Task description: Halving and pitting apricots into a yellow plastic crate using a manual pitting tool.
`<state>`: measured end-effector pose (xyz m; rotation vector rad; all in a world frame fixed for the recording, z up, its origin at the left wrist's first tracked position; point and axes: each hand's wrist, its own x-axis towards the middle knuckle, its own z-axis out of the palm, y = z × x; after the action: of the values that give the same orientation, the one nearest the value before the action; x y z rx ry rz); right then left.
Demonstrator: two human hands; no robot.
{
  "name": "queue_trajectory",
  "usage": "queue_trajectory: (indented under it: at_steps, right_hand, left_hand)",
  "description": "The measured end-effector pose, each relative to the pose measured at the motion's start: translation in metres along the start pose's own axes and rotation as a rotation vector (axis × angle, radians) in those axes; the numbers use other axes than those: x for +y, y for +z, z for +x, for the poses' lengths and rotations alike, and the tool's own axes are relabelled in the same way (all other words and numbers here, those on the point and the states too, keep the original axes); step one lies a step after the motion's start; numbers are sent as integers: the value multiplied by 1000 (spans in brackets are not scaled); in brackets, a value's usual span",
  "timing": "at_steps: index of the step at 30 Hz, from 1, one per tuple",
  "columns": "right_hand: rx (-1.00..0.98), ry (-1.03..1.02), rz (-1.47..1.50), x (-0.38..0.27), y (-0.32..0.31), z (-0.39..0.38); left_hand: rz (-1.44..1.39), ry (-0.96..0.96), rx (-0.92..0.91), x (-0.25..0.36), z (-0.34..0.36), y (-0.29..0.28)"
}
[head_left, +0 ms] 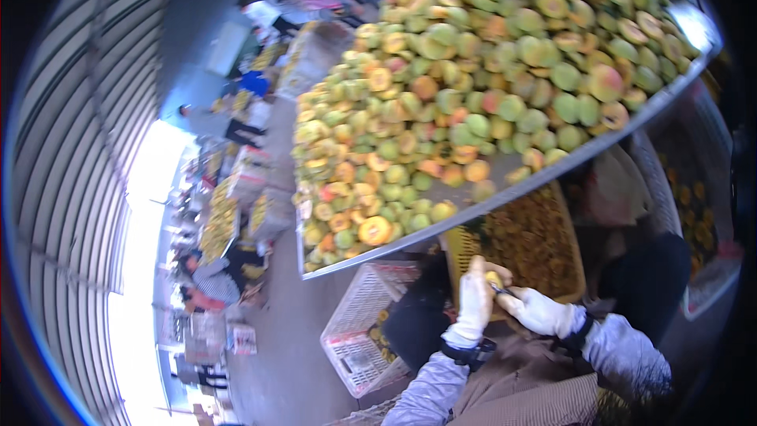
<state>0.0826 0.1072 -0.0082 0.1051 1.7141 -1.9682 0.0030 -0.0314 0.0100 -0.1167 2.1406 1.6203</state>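
Note:
Both my hands wear whitish gloves and work close together above a yellow crate [459, 259]. My left hand [473, 304] is closed round a yellow piece of fruit [494, 278], which looks like a peach half. In my right hand [542, 312] is a small dark hand tool [500, 290], its tip against or very near the fruit; its exact kind is too small to tell. Small brownish-orange pieces [536, 244] fill much of the yellow crate. Beyond my hands, a metal-edged table [473, 211] bears a big heap of green, yellow and reddish peaches [473, 102], many cut in half.
A white plastic crate [347, 351] with some yellow pieces stands left of my leg. Another crate [714, 276] sits at the right. The table's raised rim runs just beyond my hands. Several people work farther off on the left, among more crates and fruit-laden tables.

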Motion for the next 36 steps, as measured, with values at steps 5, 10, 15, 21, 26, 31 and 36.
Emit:
queue_trajectory:
  at_steps: [5, 10, 15, 21, 26, 31, 36]
  right_hand:
    - [-39, -75, -16, 8, 7, 0]
    - [-336, 168, 591, -19, 3, -18]
    - [-379, 196, 628, -13, -7, -22]
    - [-373, 261, 626, 3, -9, -18]
    - [-418, 338, 740, 8, -12, -12]
    - [-547, 265, 919, 16, -19, -3]
    - [-62, 226, 748, -1, -21, -3]
  left_hand:
    - [23, -33, -54, -3, -6, -11]
    - [-48, 58, -29, 2, -12, -5]
    - [-174, -96, -179, -11, -5, -7]
    - [-224, -296, -279, -8, -6, -1]
    - [-343, -364, -299, -29, 7, -2]
    - [-982, -581, -379, -84, 47, -15]
    - [-795, -304, -62, -64, 46, -14]
